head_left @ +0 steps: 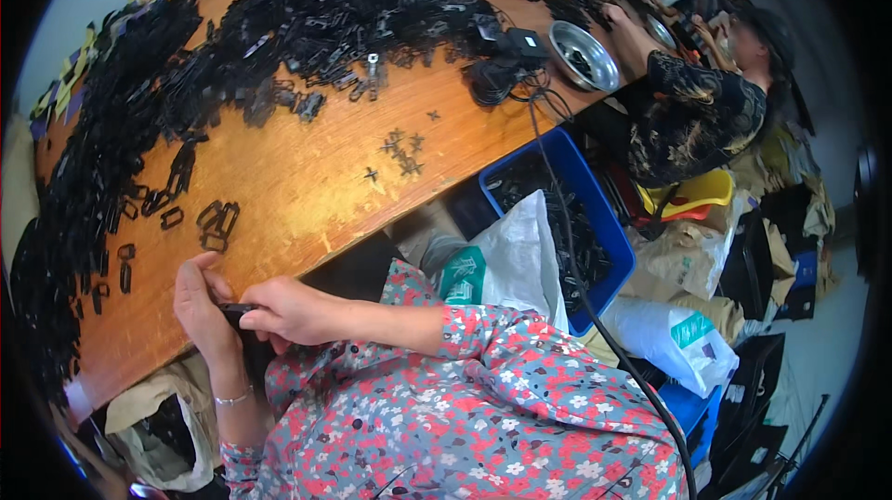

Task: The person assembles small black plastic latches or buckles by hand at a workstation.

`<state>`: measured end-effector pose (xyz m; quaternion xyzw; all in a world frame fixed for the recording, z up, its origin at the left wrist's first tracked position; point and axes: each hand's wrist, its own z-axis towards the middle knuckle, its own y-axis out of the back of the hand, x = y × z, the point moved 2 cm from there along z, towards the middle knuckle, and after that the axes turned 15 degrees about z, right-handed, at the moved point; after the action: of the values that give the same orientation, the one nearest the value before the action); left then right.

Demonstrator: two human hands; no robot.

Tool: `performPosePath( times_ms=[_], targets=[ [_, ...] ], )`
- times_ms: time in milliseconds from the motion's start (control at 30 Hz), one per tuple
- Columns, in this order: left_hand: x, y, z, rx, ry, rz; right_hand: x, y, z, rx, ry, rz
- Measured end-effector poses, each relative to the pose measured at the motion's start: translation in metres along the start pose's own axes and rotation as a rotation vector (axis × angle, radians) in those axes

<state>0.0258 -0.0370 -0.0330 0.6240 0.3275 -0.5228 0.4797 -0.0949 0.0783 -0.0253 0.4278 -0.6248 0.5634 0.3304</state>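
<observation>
My two hands meet at the near edge of the wooden table, in front of my body. Between them is a small black plastic piece [236, 309], mostly covered by fingers. My right hand [295, 311] pinches it, thumb on top. My left hand [203, 303] is curled around its other end, with its palm turned toward the right hand. Just beyond my left fingers lie several black rectangular plastic frames [216, 224]. A great heap of similar black parts [344, 7] spreads across the far side and down the left of the table.
Small dark cross-shaped pieces [404, 151] lie on the tabletop [307, 179]. Farther right are a cabled black device [506, 59] and a metal bowl [583, 56]. Beside the table stands a blue bin [613, 268] of black parts, with a white sack [520, 254]. Other people [701, 114] sit at the right.
</observation>
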Motion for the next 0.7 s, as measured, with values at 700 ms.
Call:
performPosePath(
  times_ms=[700],
  targets=[
    [0.093,0.341,-0.100,-0.615,0.150,1.041,0.088,0.121,0.094,-0.527,0.579,-1.067]
  ],
)
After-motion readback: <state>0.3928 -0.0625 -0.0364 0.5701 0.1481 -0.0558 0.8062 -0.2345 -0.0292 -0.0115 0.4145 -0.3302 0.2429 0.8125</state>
